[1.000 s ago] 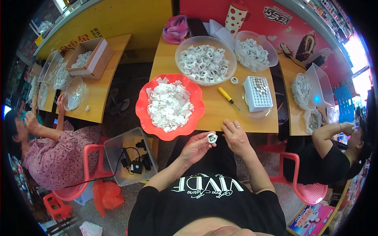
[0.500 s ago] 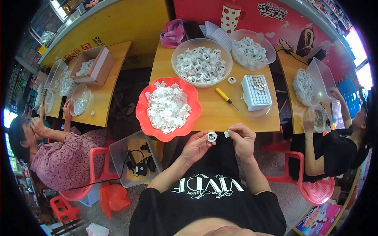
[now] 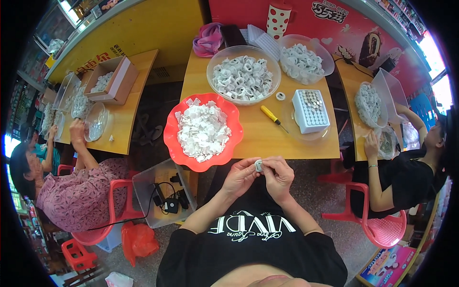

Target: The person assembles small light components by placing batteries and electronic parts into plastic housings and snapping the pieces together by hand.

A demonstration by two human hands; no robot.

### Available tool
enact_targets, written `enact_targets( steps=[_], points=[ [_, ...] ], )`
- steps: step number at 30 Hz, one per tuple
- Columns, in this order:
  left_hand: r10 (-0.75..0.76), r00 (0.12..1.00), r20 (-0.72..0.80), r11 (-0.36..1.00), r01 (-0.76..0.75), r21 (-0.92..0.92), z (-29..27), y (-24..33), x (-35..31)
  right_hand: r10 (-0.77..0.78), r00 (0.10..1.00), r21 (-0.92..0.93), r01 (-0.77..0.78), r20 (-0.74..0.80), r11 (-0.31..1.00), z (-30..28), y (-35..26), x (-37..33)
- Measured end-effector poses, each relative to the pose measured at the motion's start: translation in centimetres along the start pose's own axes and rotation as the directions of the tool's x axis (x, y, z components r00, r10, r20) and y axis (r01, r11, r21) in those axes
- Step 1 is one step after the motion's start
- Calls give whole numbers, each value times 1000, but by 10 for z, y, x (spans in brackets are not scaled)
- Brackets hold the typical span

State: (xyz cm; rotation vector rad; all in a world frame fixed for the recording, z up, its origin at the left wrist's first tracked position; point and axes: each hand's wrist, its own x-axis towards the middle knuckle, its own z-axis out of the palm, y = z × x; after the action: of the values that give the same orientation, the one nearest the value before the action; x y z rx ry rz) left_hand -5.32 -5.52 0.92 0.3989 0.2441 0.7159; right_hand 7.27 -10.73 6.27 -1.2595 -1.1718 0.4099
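Observation:
Just past the table's near edge, my left hand (image 3: pixel 237 180) pinches a small round white plastic housing (image 3: pixel 258 166) by its side. My right hand (image 3: pixel 279 177) is closed at the same housing, its thumb and fingers pressing a small white plastic piece against it. The fingertips mostly hide that piece. Ahead and to the left, a red scalloped bowl (image 3: pixel 168 136) holds many flat white pieces (image 3: pixel 203 131). A large clear bowl (image 3: pixel 211 79) behind it is full of white ring-shaped housings (image 3: pixel 244 76).
A yellow screwdriver (image 3: pixel 270 115) lies near a white tray of button cells (image 3: pixel 311 112). One loose housing (image 3: pixel 280 96) sits beside them. Another clear bowl (image 3: pixel 330 62) stands at the back right. People work at side tables, left (image 3: pixel 81 186) and right (image 3: pixel 404 177).
My right hand has moved left, bringing the small white piece onto the housing in my left hand. The housing has turned. The person at left has shifted their hands.

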Motion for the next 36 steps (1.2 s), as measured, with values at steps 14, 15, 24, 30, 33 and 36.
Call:
enact_targets(
  steps=[14, 15, 24, 30, 33, 36],
  points=[
    [39, 999, -17, 999, -40, -21, 3, -1, -2, -228, 973, -312, 224, 24, 923, 4, -6, 3],
    [43, 999, -27, 999, -43, -14, 4, -1, -3, -228, 973, -312, 225, 25, 923, 5, -5, 3],
    [120, 992, -29, 978, -113, 178, 3, 1, -2, 239, 963, 49, -235, -126, 971, 11, 3, -6],
    [258, 962, -85, 842, -181, 509, 15, -5, -4, 317, 948, 158, -315, 17, 936, 2, 18, -5],
    [249, 963, -107, 833, -157, 530, 18, -7, -4, 547, 814, 478, -566, 195, 672, 0, 5, 0],
    [207, 973, -98, 846, -128, 518, 16, -4, -3, 552, 811, 510, -564, 194, 650, -5, 15, -2]
  ],
)
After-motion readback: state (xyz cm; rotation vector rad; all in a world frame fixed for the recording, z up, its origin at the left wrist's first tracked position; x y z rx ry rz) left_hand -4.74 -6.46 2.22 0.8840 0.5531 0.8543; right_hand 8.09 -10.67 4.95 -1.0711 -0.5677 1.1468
